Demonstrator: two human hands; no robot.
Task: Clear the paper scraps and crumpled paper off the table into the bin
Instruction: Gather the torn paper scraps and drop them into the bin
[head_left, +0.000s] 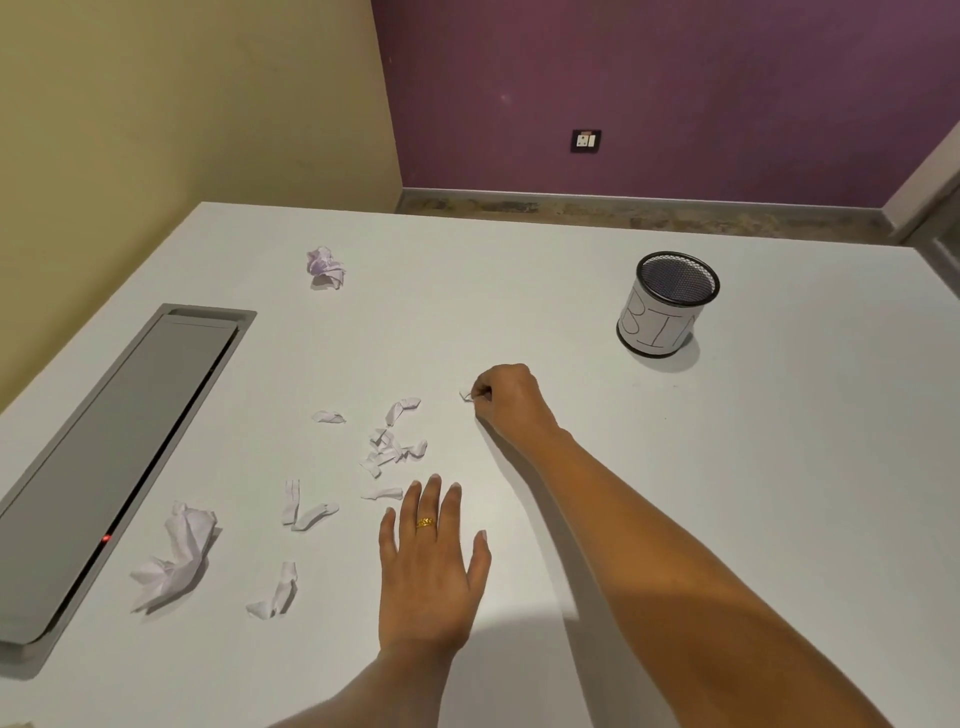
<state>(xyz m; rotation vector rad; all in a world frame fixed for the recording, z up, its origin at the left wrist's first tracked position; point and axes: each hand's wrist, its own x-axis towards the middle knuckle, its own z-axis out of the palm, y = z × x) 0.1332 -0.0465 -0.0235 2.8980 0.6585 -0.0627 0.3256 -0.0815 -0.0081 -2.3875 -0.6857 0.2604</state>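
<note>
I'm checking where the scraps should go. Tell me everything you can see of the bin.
The bin is a small round cup of black wire mesh, its outside wrapped in white paper hand-lettered BIN. It stands upright, mouth open, on the white table at the far right. No paper shows inside, though its bottom is hidden. Only the table touches it; the right hand, pinching a paper scrap, is apart from it.
</note>
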